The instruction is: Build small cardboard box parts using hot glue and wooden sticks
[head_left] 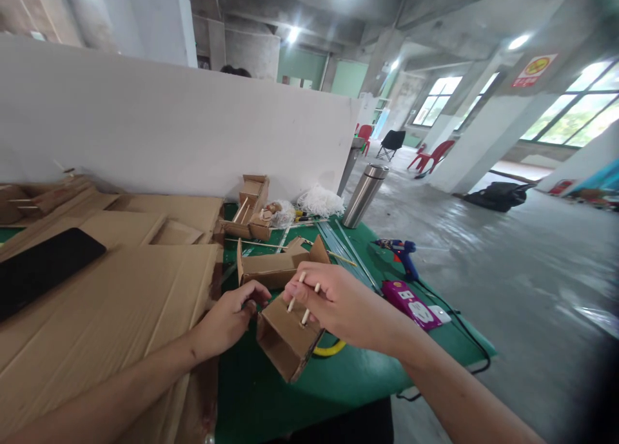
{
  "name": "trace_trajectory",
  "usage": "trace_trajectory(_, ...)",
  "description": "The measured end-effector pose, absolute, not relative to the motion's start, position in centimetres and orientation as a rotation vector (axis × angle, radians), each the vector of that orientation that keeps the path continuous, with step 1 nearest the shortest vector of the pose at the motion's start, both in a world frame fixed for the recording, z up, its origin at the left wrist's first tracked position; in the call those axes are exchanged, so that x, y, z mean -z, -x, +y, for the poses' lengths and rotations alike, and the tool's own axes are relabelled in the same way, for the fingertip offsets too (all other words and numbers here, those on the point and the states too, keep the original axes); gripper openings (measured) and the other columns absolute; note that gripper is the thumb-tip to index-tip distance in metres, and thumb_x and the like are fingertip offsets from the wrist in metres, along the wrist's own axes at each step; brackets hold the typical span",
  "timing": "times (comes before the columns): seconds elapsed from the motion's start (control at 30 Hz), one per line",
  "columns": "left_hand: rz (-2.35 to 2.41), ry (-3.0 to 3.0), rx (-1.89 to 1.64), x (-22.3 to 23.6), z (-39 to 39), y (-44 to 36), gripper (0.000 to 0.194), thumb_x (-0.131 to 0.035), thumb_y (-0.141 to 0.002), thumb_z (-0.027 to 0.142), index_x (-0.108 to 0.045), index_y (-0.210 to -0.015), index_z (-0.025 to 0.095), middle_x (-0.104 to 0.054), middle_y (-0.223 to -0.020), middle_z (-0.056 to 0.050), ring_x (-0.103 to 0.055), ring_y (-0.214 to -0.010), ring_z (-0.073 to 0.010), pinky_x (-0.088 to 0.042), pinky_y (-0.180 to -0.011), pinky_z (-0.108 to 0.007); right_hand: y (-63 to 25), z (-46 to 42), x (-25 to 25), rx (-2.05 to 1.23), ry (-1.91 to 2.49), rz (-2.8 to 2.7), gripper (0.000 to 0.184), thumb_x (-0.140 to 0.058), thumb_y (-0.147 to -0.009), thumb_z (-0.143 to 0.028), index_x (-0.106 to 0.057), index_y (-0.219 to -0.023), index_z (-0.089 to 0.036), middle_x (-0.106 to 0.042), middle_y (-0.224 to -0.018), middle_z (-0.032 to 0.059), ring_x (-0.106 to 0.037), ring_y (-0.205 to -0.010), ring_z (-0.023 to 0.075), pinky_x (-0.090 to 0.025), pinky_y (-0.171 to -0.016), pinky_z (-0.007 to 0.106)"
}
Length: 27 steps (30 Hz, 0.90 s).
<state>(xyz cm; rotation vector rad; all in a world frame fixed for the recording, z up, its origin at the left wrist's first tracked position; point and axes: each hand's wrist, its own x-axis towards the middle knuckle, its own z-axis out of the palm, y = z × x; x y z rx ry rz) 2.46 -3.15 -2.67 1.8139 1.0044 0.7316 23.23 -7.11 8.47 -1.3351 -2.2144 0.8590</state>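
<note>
My right hand (333, 302) is over a small open-ended cardboard box (280, 331). Its thumb and fingers close on a short wooden stick (291, 304) that stands tilted at the top face of the box. A second wooden stick (306, 316) rises from a hole in the same face, beside the fingers. Just left of the box is my left hand (229, 318), its fingers loosely curled and thumb apart, with nothing visible in it. Whether its fingertips touch the box I cannot tell. Behind both hands lies a larger folded cardboard piece (268, 267).
Flat cardboard sheets (184, 289) with a black phone (48, 263) cover the left side. Clear strips (338, 241), a steel thermos (365, 196), a blue glue gun (401, 254) and a purple packet (411, 305) are on the green table (358, 379). A yellow ring-shaped item (331, 349) is partly hidden.
</note>
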Motion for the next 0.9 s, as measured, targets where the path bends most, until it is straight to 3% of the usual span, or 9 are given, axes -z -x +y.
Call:
trace_trajectory(0.13, 1.0, -1.835, -0.76, 2.2, -3.4, -2.5, 0.019, -0.044, -0.091, 0.023, -0.063, -0.091, 0.019, -0.067, -0.081, -0.003, -0.062, -0.076, -0.02, -0.05, -0.069, -0.03, -23.2, -7.3, -8.7, -0.789, 1.326, -2.248, 0.034, -0.045, -0.1, -0.032, -0.069, -0.081, -0.016, -0.066, -0.083, 0.0048, -0.059, -0.071, 0.0148, -0.042, -0.061, 0.027)
trace_trajectory(0.27, 0.974, -1.873, -0.81, 1.4, -4.0, -2.5, 0.024, -0.039, -0.096, 0.03, -0.06, -0.096, 0.019, -0.067, -0.095, -0.005, -0.062, -0.094, -0.0229, -0.048, -0.086, -0.035, -23.1, -7.2, -8.5, -0.756, 1.329, -2.253, 0.032, -0.046, -0.1, -0.031, -0.069, -0.082, -0.017, -0.065, -0.08, 0.0034, -0.057, -0.067, 0.0135, -0.038, -0.057, 0.027)
trace_trajectory(0.43, 0.916, -1.922, -0.785, 1.1, -4.5, -2.1, 0.032, -0.037, -0.099, 0.041, -0.059, -0.104, 0.019, -0.066, -0.107, -0.009, -0.061, -0.103, -0.0261, -0.045, -0.094, -0.04, -23.1, -7.1, -8.2, -0.771, 1.33, -2.245, 0.034, -0.044, -0.1, -0.034, -0.067, -0.08, -0.018, -0.063, -0.077, 0.0016, -0.055, -0.067, 0.0129, -0.037, -0.056, 0.026)
trace_trajectory(0.53, 0.728, -1.926, -0.723, 1.2, -4.7, -1.7, 0.043, -0.048, -0.095, 0.05, -0.05, -0.126, 0.02, -0.059, -0.129, -0.011, -0.055, -0.121, -0.0293, -0.043, -0.104, -0.043, -23.1, -7.1, -8.1, -0.76, 1.319, -2.24, 0.038, -0.045, -0.1, -0.038, -0.064, -0.074, -0.018, -0.063, -0.078, 0.0011, -0.055, -0.066, 0.0122, -0.038, -0.057, 0.026)
trace_trajectory(0.63, 0.632, -1.964, -0.591, 1.4, -4.8, -1.5, 0.077, -0.069, -0.083, 0.051, -0.032, -0.144, 0.024, -0.045, -0.149, -0.013, -0.045, -0.135, -0.0329, -0.037, -0.112, -0.046, -23.0, -7.0, -8.1, -0.731, 1.3, -2.234, 0.038, -0.048, -0.099, -0.037, -0.062, -0.069, -0.018, -0.063, -0.078, 0.0008, -0.057, -0.068, 0.0121, -0.039, -0.059, 0.026)
trace_trajectory(0.7, 0.639, -1.998, -0.521, 1.4, -4.9, -1.5, 0.09, -0.075, -0.079, 0.047, -0.025, -0.15, 0.027, -0.041, -0.152, -0.013, -0.041, -0.138, -0.0345, -0.036, -0.113, -0.048, -22.9, -7.0, -8.1, -0.733, 1.299, -2.224, 0.036, -0.049, -0.098, -0.035, -0.061, -0.069, -0.018, -0.063, -0.078, 0.0009, -0.058, -0.069, 0.0122, -0.039, -0.06, 0.026)
trace_trajectory(0.9, 0.641, -1.998, -0.589, 0.9, -4.8, -1.9, 0.08, -0.074, -0.081, 0.042, -0.032, -0.146, 0.024, -0.046, -0.144, -0.012, -0.044, -0.134, -0.0325, -0.036, -0.113, -0.047, -22.8, -7.0, -8.0, -0.823, 1.231, -2.238, 0.038, -0.047, -0.1, -0.035, -0.056, -0.067, -0.018, -0.061, -0.077, -0.0004, -0.056, -0.069, 0.0114, -0.04, -0.062, 0.025)
